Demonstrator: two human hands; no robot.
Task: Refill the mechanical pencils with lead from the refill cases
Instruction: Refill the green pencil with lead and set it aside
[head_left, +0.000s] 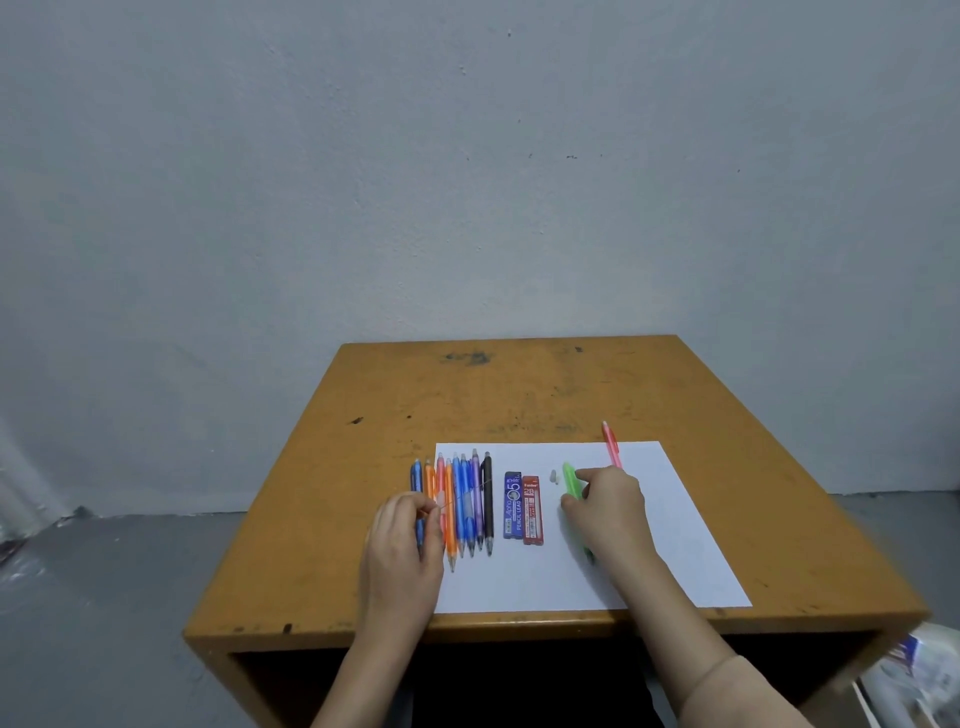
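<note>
On a white sheet (649, 545) lies a row of several mechanical pencils (465, 504) in blue, orange, purple and black. Right of them lie a blue lead refill case (512, 505) and a red refill case (531, 510), side by side. My left hand (405, 540) hovers over the left pencils and pinches a thin lead (470, 490) that slants up to the right. My right hand (608, 506) grips a green pencil (573, 480) on the sheet. Two small pale caps (554, 477) sit just left of the green pencil. A pink pencil (612, 444) lies at the sheet's far edge.
The sheet lies on a scuffed orange wooden desk (519, 395) against a grey wall. Grey floor shows to the left and right. Papers or a bag (914, 675) lie on the floor at the lower right.
</note>
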